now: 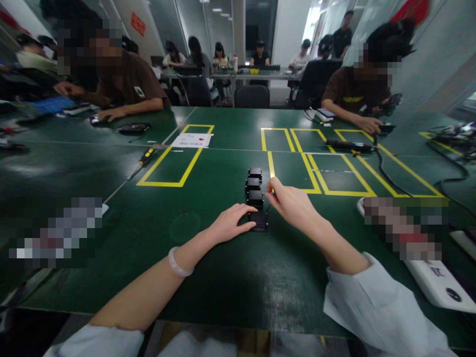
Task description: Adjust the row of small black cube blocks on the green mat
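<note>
Several small black box-shaped parts, possibly servo motors, stand in a row on the green table, running away from me. My left hand (234,222) reaches in from the left with thumb and fingers around the nearest black box (259,221), touching its left side. My right hand (288,198) is closed in a pinch just above and to the right of that box. A thin dark rod (268,208) slants down from its fingertips toward the box's right edge; its kind is too small to tell. Farther back in the row sits another black box (253,184).
Yellow tape outlines (159,185) mark the green table (223,292). A yellow-black screwdriver (147,156) and a paper label (193,140) lie left of the row. At right are a white device (439,287) and a cable (381,168). Two people work across the table.
</note>
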`<state>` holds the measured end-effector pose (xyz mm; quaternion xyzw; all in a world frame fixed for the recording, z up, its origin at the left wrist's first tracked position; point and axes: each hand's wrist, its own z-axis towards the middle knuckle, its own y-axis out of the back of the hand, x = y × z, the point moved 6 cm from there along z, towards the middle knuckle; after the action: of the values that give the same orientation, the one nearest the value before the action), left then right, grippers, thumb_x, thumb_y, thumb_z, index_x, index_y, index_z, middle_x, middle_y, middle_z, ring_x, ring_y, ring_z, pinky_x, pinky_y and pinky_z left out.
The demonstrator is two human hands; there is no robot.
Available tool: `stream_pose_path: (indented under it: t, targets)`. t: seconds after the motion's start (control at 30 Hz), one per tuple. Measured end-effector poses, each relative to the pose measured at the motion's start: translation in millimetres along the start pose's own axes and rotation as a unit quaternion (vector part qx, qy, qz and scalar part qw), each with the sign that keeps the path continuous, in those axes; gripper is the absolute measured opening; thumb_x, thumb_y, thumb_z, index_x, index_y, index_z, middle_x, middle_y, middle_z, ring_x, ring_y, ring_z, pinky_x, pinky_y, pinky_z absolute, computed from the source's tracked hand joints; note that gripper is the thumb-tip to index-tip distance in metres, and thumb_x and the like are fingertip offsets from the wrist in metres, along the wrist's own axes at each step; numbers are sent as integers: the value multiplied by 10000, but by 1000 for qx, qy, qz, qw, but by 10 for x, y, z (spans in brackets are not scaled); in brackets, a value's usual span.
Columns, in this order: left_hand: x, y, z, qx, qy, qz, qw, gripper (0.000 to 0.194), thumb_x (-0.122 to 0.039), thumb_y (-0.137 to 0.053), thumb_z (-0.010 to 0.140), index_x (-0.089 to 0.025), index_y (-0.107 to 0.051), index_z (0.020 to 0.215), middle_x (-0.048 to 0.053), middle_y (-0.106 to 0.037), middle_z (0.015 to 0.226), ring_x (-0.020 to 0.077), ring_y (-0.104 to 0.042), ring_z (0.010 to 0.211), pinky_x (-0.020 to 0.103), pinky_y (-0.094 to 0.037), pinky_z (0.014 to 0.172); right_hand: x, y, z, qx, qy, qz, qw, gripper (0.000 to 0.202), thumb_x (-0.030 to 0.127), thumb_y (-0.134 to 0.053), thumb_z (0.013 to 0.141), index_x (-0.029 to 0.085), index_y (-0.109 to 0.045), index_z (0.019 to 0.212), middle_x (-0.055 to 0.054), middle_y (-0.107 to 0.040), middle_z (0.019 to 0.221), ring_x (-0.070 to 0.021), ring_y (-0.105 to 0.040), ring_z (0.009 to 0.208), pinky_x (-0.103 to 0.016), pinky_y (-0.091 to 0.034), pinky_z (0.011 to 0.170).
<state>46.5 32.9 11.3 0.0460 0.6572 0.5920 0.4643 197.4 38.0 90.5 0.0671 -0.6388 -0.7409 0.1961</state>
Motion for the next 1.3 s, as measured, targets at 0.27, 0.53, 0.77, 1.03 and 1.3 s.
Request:
stream_pose_path:
  t: [0.27,0.53,0.77,1.03,1.3]
  targets:
    - [6,6,-4,-7,-6,1,1000,333,-383,-505,922,-250,-509,1227,34,-591,1148,216,-538,1059,336,-433,909,40,28,-21,9,14,-7,1000,213,315,-320,951,187,-478,1016,-34,-657,769,-145,-565,605,-250,-211,500]
    - [7,-8,1,-4,-3,12,1000,340,-396,-495,923,-237,-512,1223,44,-588,1155,223,-538,1062,344,-435,914,67,35,-34,23,25,-37,999,255,354,-312,965,198,-510,1004,-33,-667,757,-145,-571,608,-251,-201,500]
    - [19,-6,0,-5,-5,7,1000,337,-394,-499,924,-244,-510,1226,44,-592,1148,223,-542,1051,345,-441,895,102,75,-70,22,43,-38,998,213,299,-339,946,203,-519,1009,-33,-676,781,-137,-577,618,-249,-211,508]
    - [33,-18,5,-7,-7,10,1000,341,-386,-508,921,-249,-508,1233,45,-586,1158,221,-531,1069,343,-435,911,108,86,-71,40,29,-64,997,237,297,-317,959,196,-521,1028,-42,-685,766,-149,-594,622,-250,-194,507]
    - [20,-6,5,-9,-6,10,1000,339,-391,-507,919,-245,-512,1226,45,-588,1151,220,-534,1054,349,-433,919,103,99,-75,29,31,-54,998,249,358,-323,962,202,-515,984,-33,-677,754,-165,-608,643,-257,-195,499]
